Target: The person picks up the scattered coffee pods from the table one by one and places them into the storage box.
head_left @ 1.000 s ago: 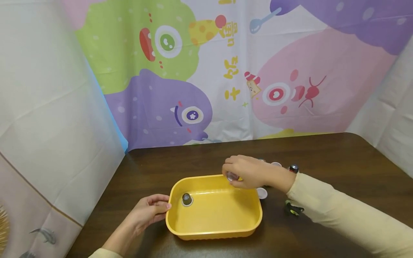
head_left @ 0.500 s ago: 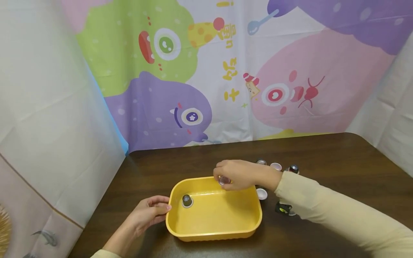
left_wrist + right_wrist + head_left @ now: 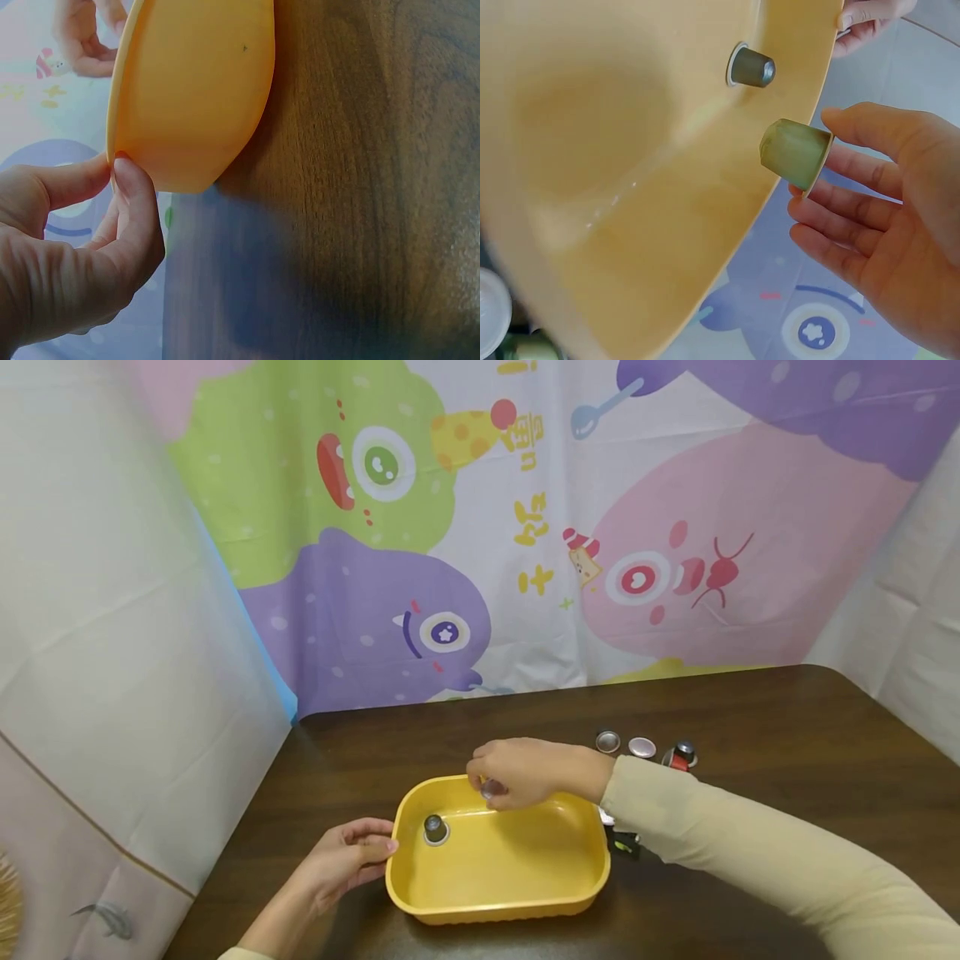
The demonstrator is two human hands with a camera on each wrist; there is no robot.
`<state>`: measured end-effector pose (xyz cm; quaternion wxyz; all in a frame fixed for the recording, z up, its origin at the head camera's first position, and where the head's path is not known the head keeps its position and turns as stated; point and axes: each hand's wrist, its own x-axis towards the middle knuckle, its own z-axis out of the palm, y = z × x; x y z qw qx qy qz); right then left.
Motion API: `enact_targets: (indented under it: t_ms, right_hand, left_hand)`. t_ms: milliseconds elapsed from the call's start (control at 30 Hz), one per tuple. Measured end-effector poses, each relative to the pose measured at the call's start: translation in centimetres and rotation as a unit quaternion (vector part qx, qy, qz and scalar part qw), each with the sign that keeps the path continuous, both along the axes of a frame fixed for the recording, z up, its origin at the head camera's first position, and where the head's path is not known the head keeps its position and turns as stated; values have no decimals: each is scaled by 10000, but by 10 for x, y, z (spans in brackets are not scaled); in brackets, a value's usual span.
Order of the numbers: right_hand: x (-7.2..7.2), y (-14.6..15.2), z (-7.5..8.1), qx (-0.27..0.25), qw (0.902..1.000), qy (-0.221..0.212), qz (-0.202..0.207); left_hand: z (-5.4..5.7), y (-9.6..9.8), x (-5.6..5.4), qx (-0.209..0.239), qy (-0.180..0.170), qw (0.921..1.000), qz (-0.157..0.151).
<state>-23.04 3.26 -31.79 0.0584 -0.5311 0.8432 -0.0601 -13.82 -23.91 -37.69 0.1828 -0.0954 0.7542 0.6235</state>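
Note:
My right hand [image 3: 525, 772] pinches a pale green coffee capsule [image 3: 793, 154] by its rim, over the far wall of a yellow basin [image 3: 517, 860]. In the right wrist view the capsule's closed end points into the basin, and thumb and fingertips meet at its flange. A dark grey-green coffee capsule [image 3: 434, 828] stands lid-down on the basin floor near the left end. At the basin's left side, my left hand [image 3: 337, 864] grips the rim, with thumb and index finger on either side of it in the left wrist view.
Beyond the basin to the right lie a silver-lidded capsule [image 3: 607, 742], a white-lidded capsule [image 3: 642, 747], a dark capsule [image 3: 685, 750] and a red one [image 3: 678, 763]. A black-and-green item [image 3: 624, 843] sits by the basin's right wall. A patterned curtain [image 3: 420, 610] hangs behind the table.
My right hand has moved left along the basin's far side with the green capsule, uncovering capsules on the table behind it. The left hand stays on the rim.

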Motion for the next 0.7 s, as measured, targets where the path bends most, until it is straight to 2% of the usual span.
enact_targets:
  t_ms: [333, 467, 700]
  right_hand:
    - [0, -22, 1, 193, 9998, -2, 99]
    - [0, -31, -5, 296, 9995, -41, 54]
    - [1, -44, -18, 474, 9988, -116, 90]
  left_hand:
    - [2, 1, 1, -41, -18, 10000, 89]
    - [2, 1, 2, -80, -20, 9999, 135]
    - [1, 0, 2, -4, 38, 10000, 29]
